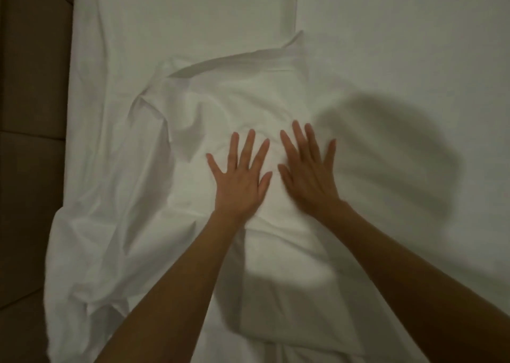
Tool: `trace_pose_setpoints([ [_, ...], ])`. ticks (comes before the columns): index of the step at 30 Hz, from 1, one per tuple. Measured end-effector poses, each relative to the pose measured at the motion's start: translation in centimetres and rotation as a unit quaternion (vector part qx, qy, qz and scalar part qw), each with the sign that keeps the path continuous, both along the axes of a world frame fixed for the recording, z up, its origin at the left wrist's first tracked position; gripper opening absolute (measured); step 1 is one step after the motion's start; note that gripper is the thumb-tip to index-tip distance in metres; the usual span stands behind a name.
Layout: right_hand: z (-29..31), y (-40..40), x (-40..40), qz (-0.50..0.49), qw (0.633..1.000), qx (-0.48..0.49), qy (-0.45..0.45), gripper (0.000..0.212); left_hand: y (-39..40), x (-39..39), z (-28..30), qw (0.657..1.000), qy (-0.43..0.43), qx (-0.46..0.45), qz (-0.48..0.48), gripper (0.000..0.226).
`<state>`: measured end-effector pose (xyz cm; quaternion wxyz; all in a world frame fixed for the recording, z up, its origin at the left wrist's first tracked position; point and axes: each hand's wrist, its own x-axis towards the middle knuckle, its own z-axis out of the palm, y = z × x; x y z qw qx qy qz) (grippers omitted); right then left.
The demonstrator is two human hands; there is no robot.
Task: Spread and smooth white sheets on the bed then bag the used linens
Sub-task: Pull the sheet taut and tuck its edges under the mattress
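My left hand and right hand lie flat, fingers spread, side by side at frame centre, pressing the rumpled white sheet. It covers the bed; brown floor along the left edge.

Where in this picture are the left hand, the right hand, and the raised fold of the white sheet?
left hand (239, 187): head view, on the back of the hand.
right hand (309, 180): head view, on the back of the hand.
raised fold of the white sheet (234, 59): head view, on the fold's upper edge.
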<state>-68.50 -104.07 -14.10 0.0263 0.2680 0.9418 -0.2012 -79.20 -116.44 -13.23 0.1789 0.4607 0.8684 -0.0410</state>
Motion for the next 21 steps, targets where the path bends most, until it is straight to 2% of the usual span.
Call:
trace_pose_setpoints([
  [5, 1.4, 0.8, 2.7, 0.002, 0.998, 0.016, -0.068, 0.062, 1.1, -0.2, 1.1, 0.998, -0.011, -0.037, 0.044, 0.057],
  [11, 1.9, 1.8, 13.2, -0.008, 0.995, 0.0, -0.1, 0.063, 2.2, 3.8, 3.8, 0.983, -0.083, -0.068, 0.149, 0.061],
  [16, 3.0, 0.2, 20.7, -0.004, 0.993, -0.012, -0.119, 0.058, -2.0, 14.0, 4.7, 0.984, -0.085, -0.091, 0.126, 0.065],
  [21, 4.4, -0.7, 27.5, -0.016, 0.987, 0.013, -0.159, 0.061, -6.4, 22.8, 6.0, 0.986, -0.11, -0.097, 0.081, 0.083],
])
